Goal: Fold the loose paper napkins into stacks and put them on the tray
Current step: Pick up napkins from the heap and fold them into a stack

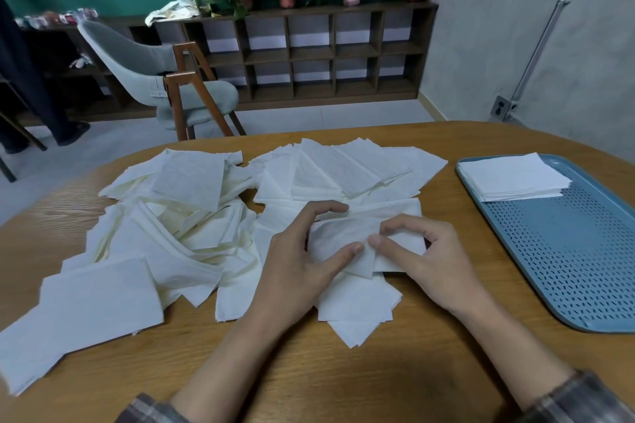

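Note:
Several loose white paper napkins point(178, 237) lie spread over the left and middle of the wooden table point(309, 371). In the middle, one napkin point(343, 237) is partly folded. My left hand point(302, 268) pinches it with thumb and curled fingers on its left side. My right hand point(426, 257) pinches its right side, and the two thumbs almost meet on the fold. At the right stands a blue perforated tray point(570, 261). A stack of folded napkins point(512, 178) sits on its far end.
More napkins point(350, 168) lie fanned at the table's far middle. Beyond the table stand a grey chair point(161, 79) with wooden legs and a low shelf unit point(309, 51) with potted plants. A person's legs point(31, 106) show at the far left.

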